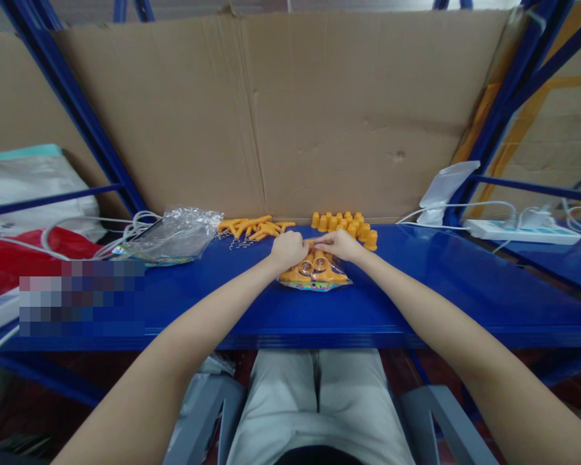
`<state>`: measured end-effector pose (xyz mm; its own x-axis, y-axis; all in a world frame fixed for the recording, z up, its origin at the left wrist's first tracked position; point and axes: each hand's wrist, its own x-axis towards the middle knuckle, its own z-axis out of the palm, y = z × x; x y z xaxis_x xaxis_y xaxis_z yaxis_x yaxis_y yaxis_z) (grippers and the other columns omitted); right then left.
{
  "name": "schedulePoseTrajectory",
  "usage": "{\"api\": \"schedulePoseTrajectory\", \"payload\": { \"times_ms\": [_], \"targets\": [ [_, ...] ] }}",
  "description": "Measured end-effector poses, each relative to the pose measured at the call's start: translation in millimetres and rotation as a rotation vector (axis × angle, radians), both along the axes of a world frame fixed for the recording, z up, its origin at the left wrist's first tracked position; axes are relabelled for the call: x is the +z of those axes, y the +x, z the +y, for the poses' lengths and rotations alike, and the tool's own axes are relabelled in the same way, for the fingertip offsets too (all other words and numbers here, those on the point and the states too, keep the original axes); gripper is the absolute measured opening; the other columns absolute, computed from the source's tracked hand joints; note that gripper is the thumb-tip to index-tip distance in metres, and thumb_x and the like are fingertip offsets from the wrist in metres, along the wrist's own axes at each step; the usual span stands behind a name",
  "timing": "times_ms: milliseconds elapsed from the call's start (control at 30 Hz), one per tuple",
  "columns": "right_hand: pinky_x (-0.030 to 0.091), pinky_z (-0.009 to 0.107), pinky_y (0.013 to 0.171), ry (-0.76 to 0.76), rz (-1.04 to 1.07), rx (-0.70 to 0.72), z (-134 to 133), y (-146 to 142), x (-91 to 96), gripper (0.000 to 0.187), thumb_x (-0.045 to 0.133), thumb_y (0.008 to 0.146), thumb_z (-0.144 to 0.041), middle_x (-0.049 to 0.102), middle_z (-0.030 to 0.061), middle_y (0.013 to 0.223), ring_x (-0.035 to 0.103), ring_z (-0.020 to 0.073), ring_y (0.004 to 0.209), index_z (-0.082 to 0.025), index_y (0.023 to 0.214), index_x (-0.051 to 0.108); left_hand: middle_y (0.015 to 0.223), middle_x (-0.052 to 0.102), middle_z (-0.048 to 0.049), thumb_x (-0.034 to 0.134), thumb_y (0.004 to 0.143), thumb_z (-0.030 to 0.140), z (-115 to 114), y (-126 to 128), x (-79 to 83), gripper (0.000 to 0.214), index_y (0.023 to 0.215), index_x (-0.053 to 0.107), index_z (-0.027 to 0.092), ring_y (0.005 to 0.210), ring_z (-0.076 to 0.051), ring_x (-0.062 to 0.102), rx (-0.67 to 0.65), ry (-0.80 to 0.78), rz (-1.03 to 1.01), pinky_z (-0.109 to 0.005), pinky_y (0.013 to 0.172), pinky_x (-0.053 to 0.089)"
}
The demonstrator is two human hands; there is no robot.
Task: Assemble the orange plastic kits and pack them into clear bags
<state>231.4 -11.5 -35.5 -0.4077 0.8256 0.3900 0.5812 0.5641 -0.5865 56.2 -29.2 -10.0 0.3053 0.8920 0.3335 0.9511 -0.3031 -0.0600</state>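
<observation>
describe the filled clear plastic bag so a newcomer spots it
On the blue tabletop, the bare left hand and bare right hand nearly meet mid-picture. They touch the clear plastic bag; orange cup-shaped pieces show inside, unlike the crinkled clear plastic packaging further left.

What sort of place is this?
Likely a workshop or warehouse workstation: blue metal shelf used as a bench, cardboard panel behind, orange cups grouped near a filled clear bag.

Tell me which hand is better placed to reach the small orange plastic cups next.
Your right hand, probably: at the upper right of the clear plastic bag, it is nearer those cups. Your left hand, at the bag's upper left, is nearer the orange branching pieces.
</observation>
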Motion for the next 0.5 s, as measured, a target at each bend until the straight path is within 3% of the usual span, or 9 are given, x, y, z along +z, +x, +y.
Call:
{"api": "schedulePoseTrajectory", "payload": {
  "times_ms": [233,400,500],
  "targets": [
    [0.050,0.040,0.100,-0.101,0.299,-0.093,6,2,-12.4,0.036,0.072,0.075,-0.018,0.071,0.0102,0.116,0.067,0.0237,0.107,-0.016,0.111,0.073,0.103,0.071,-0.0201,0.040,0.090,0.028,0,0,-0.6,0.040,0.101,0.072,0.006,0.097,-0.029,0.068,-0.018,-0.008,-0.026,-0.038,0.083,0.053],
    [0.053,0.049,0.094,-0.220,0.417,-0.237,6,9,-5.5,0.032,0.060,0.086,-0.023,0.072,0.0122,0.111,0.067,0.0265,0.105,-0.016,0.115,0.071,0.107,0.072,-0.0163,0.037,0.091,0.024,5,-2,8.7,0.039,0.106,0.070,0.010,0.102,-0.027,0.067,-0.068,-0.067,0.017,-0.036,0.089,0.051],
    [0.052,0.051,0.093,-0.137,0.370,-0.257,6,8,-0.6,0.032,0.053,0.089,-0.021,0.072,0.0127,0.112,0.067,0.0274,0.107,-0.017,0.115,0.071,0.117,0.069,-0.0144,0.032,0.093,0.023,14,-5,14.9,0.043,0.112,0.069,0.011,0.111,-0.025,0.063,-0.114,-0.142,0.056,-0.035,0.094,0.048]
  ]
}}
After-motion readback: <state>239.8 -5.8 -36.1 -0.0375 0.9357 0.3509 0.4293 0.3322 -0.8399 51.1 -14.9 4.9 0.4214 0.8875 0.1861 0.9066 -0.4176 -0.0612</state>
